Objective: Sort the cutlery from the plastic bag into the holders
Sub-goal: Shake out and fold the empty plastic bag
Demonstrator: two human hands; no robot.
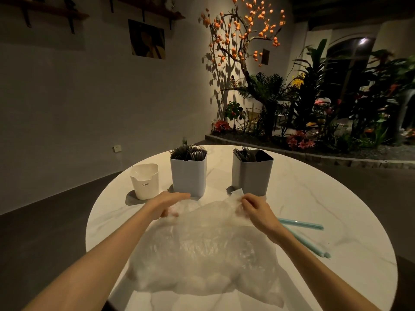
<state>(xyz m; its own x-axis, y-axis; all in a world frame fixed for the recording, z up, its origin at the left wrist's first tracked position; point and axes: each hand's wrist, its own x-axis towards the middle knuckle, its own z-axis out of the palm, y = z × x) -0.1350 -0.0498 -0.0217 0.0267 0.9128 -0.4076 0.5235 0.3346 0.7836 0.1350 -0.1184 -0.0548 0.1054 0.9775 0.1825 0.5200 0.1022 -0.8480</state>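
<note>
Plastic bag (202, 241) spread between both hands on the table (336, 198).
Its far edge is pinched by the right hand (256, 208); the left hand's (167, 202) grip cannot be told. Just beyond, two grey holders (188, 176) (252, 173) are filled with cutlery (187, 151); a white holder (144, 181) is left of the left hand.

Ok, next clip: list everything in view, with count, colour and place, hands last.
plastic bag: one, clear, crumpled across the near middle of the table
grey holders: two, grey, far side of table, both holding dark cutlery
white holder: one, white, left of the grey holders
sticks: two, pale teal, on the table right of the bag
table: one, round, white marble
plants: many, green with orange and red blooms, behind table at right
left hand: on the bag's far left edge
right hand: pinches the bag's far right edge
</note>
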